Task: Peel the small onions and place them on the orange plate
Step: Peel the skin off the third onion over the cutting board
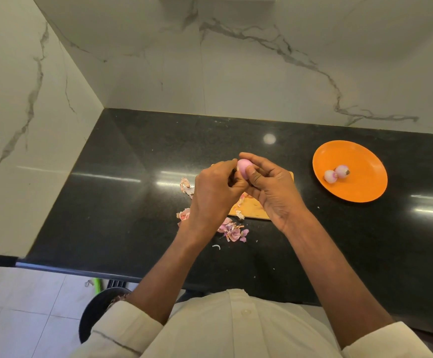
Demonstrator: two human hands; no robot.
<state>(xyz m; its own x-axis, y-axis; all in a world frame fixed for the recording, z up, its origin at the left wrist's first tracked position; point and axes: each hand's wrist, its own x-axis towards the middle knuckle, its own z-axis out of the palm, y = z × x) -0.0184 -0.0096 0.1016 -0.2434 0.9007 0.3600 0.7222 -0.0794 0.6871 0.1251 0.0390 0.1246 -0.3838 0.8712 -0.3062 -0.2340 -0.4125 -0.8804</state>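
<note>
Left hand (216, 188) and right hand (269, 186) together, both pinching small pink peeled onion (244, 167) above light wooden cutting board (251, 209) on black speckled table (122, 202); two peeled onions (337, 173) lie on round orange plate (360, 153), well right; papery pink skins (232, 231) scattered near board

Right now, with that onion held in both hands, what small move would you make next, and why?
Probably carry the onion right to the orange plate. It looks smooth and pink between the left hand and right hand, two peeled onions already lie there, and skins litter the counter.
</note>
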